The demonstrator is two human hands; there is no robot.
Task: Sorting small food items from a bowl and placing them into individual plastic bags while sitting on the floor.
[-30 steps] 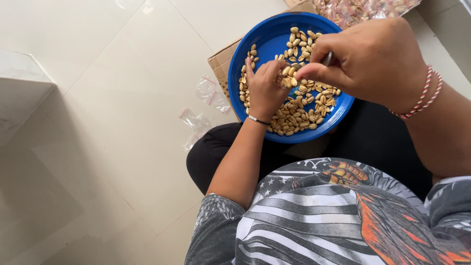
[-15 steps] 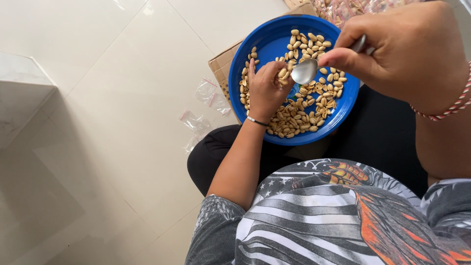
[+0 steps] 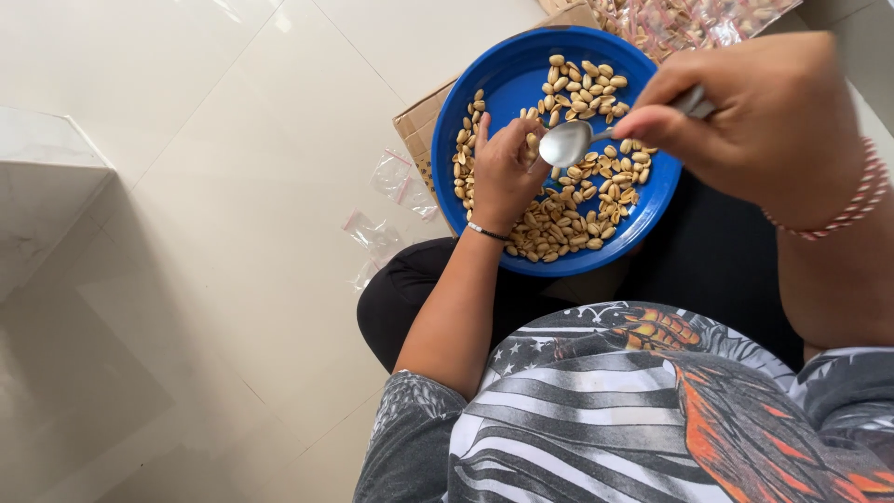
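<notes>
Pale glossy floor tiles [image 3: 186,233] filled the left of the head view, with a white ledge [image 3: 47,177] at the far left edge and a few small clear plastic bags [image 3: 377,233] lying loose on the floor near the seated person's knee. A round blue plate [image 3: 521,65] sat over the person's lap, its far side resting on a piece of brown cardboard [image 3: 424,121], and shelled peanuts [image 3: 577,196] were scattered across most of its surface. The left hand [image 3: 503,172] lay in the plate among the peanuts, its fingers curled inward as if pinching something small; what its grip enclosed could not be told. A thin dark bracelet [image 3: 486,230] circled that wrist. The right hand [image 3: 754,121] hovered above the right side of the plate, its grip closed on the handle of a metal spoon [image 3: 568,142], whose bowl pointed left and hung just beside the left hand's fingertips, above the peanuts. Red and white thread bands [image 3: 857,200] wrapped the right wrist. At the upper right, beyond the plate, lay a heap of filled clear packets [image 3: 689,19]. A striped grey printed shirt [image 3: 605,419] filled the bottom of the view.
</notes>
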